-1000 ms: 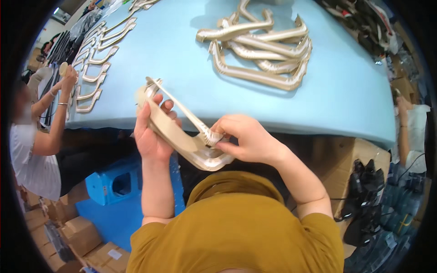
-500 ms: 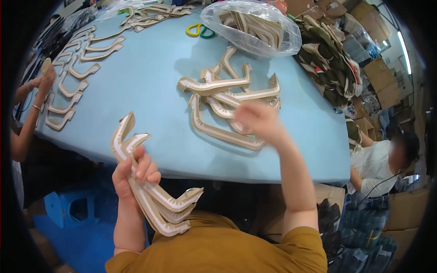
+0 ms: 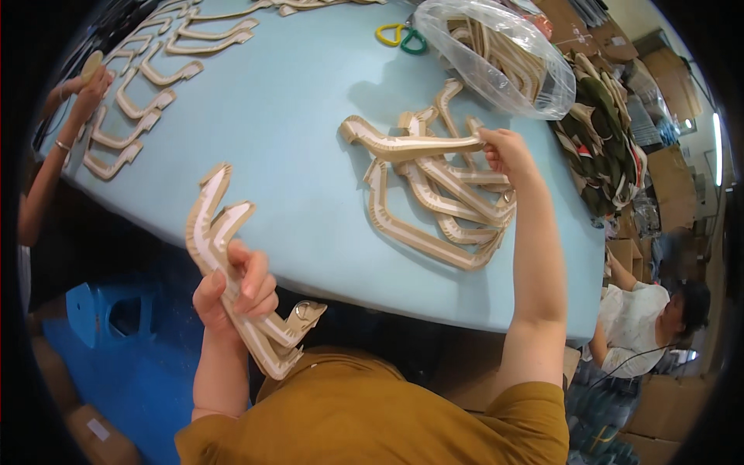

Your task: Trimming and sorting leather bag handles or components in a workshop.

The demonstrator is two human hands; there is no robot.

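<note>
My left hand (image 3: 252, 285) is closed round a small bundle of bent beige strips (image 3: 203, 221), each with a white band along it. The bundle is held upright and tilted before my body, just off the table's near edge. At the pile, my right hand (image 3: 508, 155) pinches the right end of the topmost strip (image 3: 418, 146). That strip lies across several more beige strips (image 3: 422, 238) heaped loosely on the table. How much of its left part still rests on the heap I cannot tell.
Blue cloth covers the table (image 3: 310, 116). Behind the pile stands a clear plastic bag (image 3: 554, 85) of similar strips, beside yellow- and green-looped handles (image 3: 412, 41). More strips (image 3: 147, 107) lie in rows at left, near another person's hands (image 3: 89, 89). Dark green fabric (image 3: 597, 147) is heaped at right.
My right hand has moved right and up from above the pile to the top strip's right end and taken hold of it. My left hand keeps its bundle. The whole view has shifted.
</note>
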